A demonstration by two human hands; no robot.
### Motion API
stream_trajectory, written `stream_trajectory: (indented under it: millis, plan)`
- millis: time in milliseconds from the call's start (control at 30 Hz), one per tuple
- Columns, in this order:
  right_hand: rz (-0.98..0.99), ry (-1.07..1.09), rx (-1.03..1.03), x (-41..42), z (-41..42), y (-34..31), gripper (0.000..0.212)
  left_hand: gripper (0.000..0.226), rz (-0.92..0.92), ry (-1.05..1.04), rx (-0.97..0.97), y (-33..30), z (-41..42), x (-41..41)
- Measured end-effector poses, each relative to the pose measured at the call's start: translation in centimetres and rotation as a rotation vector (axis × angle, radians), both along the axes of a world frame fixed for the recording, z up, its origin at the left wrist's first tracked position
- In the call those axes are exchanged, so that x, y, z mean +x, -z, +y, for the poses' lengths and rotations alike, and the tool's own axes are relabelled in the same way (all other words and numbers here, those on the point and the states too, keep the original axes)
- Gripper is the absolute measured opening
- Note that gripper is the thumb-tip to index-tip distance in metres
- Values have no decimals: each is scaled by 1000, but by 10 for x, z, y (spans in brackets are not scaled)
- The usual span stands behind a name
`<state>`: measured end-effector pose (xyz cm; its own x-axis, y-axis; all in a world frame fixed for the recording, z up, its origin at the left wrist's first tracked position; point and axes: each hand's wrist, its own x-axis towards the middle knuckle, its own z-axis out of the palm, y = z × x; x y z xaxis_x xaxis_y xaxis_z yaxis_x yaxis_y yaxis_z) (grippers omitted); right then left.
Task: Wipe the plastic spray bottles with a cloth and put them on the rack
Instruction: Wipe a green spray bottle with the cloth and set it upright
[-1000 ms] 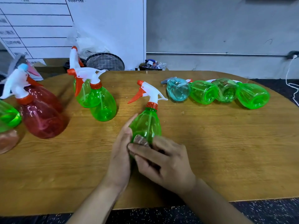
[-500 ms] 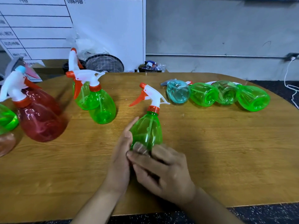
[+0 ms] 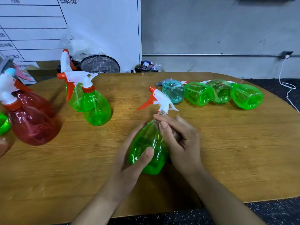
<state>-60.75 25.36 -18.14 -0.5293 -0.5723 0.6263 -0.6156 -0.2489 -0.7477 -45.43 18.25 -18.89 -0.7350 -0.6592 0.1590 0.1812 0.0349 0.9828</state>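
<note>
While the left hand (image 3: 129,161) grips the green spray bottle (image 3: 148,148) near-centre on the surface (image 3: 227,151), the right hand (image 3: 178,140), pinching the cloth (image 3: 159,118), has climbed from belly to neck; wiping probably nearly finished, racking pending.

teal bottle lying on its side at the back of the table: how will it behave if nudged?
The teal bottle probably rolls easily: it lies on its rounded side on the smooth table. It looks empty and clear, so likely light. A green bottle sits right beside it, so a rightward push would probably knock into that.
</note>
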Motion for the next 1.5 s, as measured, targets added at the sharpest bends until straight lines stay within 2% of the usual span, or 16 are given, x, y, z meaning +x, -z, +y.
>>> stream_trajectory:
  millis: [133,267,367,467,533,633,733,833,933,1000,1067,1200,1333,1400,1500]
  plan:
    - [-177,8,-88,1,-1,-5,29,65,58,-24,122,-1,0,-3]
    - [-193,23,-60,1,-2,-6,30,46,8,-50,107,0,-1,-4]
    - [-161,20,-14,2,-2,-5,30,48,0,-53,99,5,-2,-4]
    - [-34,18,47,9,-2,-2,29,46,5,-78,132,6,-5,-3]
    - [128,-27,80,20,0,-1,29,47,19,-113,123,5,-11,-1]
    - [397,-136,39,42,4,6,23,45,78,-179,111,-2,-18,3]
    - [565,-110,-5,49,4,11,21,44,142,-178,187,-14,-18,4]
    - [521,-81,-14,42,4,10,24,38,118,-191,91,-14,-22,5]
    - [321,-13,19,26,2,5,27,41,34,-201,-124,-6,-19,3]
    - [148,67,69,12,-1,1,30,42,-3,-153,-174,-3,-11,0]
    - [75,109,102,3,-3,1,32,42,-3,-122,-184,0,-4,-3]
    - [172,57,91,18,-1,6,30,43,69,-174,-42,7,-10,-5]
    - [432,-27,19,45,2,14,23,48,104,-193,7,8,-21,0]
    - [498,-23,2,48,1,15,22,47,122,-168,77,6,-24,3]
    - [406,-20,21,34,0,9,24,43,65,-201,-75,4,-21,0]
